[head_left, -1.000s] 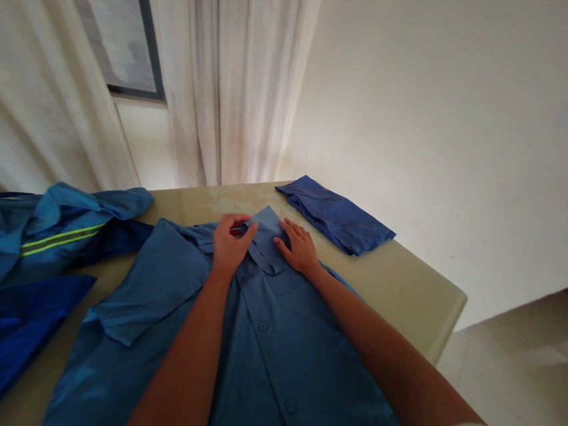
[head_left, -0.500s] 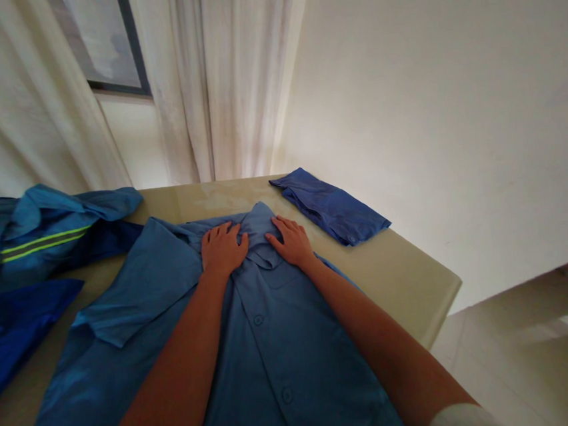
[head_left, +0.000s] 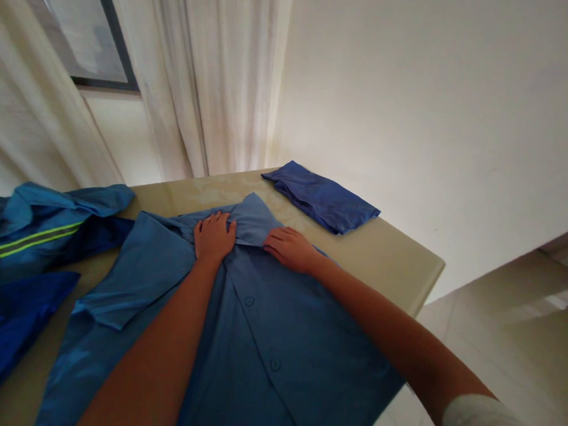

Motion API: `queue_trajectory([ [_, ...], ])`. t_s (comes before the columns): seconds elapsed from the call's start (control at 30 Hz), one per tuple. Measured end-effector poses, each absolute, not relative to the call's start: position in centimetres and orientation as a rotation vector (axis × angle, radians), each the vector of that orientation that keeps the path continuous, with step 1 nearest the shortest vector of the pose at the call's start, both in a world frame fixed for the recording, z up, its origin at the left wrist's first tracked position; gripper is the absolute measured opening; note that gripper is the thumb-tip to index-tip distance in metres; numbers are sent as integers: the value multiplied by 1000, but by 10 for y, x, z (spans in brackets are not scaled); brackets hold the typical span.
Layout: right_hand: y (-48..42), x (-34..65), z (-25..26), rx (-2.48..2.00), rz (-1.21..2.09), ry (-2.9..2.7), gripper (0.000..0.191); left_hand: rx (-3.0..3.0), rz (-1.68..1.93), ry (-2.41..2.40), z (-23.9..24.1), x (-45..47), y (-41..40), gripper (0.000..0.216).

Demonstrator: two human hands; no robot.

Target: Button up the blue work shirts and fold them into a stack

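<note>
A blue-grey button-up shirt (head_left: 305, 331) lies front up on the table, its far end toward the curtains. Its collar (head_left: 254, 219) is spread between my two hands. My left hand (head_left: 215, 238) rests on the collar's left side, fingers stretched out and palm down. At the collar's right front edge is my right hand (head_left: 290, 247), with its fingers curled and pinching the cloth. The left short sleeve (head_left: 153, 266) is laid across the shirt body. Two buttons show down the front, and the shirt's near end runs out of view.
On the tan table (head_left: 389, 263), a folded dark blue garment (head_left: 322, 196) lies at the back right. A blue jacket with yellow-green stripes (head_left: 38, 223) and a bright blue cloth (head_left: 18, 325) lie at left. Curtains (head_left: 221, 78) and a white wall (head_left: 403, 94) stand behind.
My right hand has gone from lying flat on the collar to curling at its edge, and the collar is spread smoother there. My left hand still rests flat. The view has shifted slightly.
</note>
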State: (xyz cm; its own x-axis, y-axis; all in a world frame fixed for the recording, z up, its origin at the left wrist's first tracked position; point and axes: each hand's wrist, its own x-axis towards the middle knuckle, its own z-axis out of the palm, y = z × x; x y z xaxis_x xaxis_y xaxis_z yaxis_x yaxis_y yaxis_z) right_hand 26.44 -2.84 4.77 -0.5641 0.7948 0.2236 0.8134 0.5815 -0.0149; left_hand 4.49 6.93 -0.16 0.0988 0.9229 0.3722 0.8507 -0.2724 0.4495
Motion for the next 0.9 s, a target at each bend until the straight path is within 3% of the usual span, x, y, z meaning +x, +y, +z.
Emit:
queue_trajectory([
  [0.13,-37,269,45,-1221,11,-2628,35,2230,907,1777,4,41,67,45],
  [0.23,-39,265,40,-1215,119,-2547,39,2245,966,1710,7,40,64,56],
  [0.3,-41,259,34,-1253,118,-2445,49,2288,986,1659,7,41,62,59],
  [0.4,-44,247,24,-1307,122,-2426,65,2344,927,1648,5,43,61,45],
  [0.67,20,225,38,-1564,2,-2217,52,2369,903,1733,5,42,62,38],
  [0.9,84,217,11,-1803,144,-2139,68,2417,724,1775,-3,46,65,47],
])
